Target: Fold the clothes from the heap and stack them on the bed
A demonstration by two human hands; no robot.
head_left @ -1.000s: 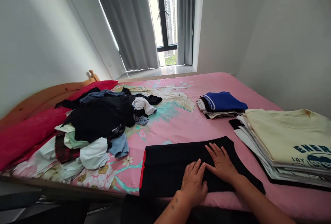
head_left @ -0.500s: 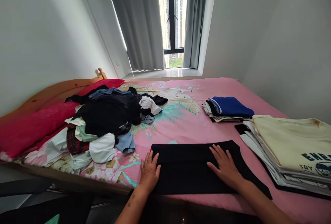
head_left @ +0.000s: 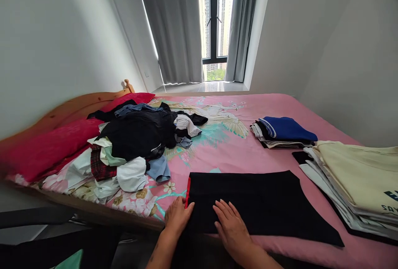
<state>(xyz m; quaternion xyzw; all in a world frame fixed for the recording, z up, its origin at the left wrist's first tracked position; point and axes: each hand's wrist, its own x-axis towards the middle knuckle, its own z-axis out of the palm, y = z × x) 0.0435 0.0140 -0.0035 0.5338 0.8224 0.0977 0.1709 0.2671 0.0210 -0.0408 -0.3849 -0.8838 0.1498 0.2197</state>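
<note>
A folded black garment [head_left: 261, 202] lies flat along the near edge of the bed, with a strip of red trim on its left end. At that trimmed end is my left hand [head_left: 178, 216], its fingers drawn together at the edge and the thumb over the cloth. My right hand [head_left: 231, 225] rests palm down on the garment, left of its middle, with fingers stretched out. The garment's right end slants to a point at the bed's edge.
On the left a loose heap of clothes [head_left: 139, 136] lies against red pillows [head_left: 59, 144]. To the right stand a small folded stack topped with blue cloth [head_left: 287, 128] and a taller stack topped with a cream shirt [head_left: 357, 173]. Pink bedding [head_left: 211, 153] lies between.
My right hand has slid left and nearer across the garment. My left hand has drawn nearer along the left end, baring the red trim. The view has turned slightly left.
</note>
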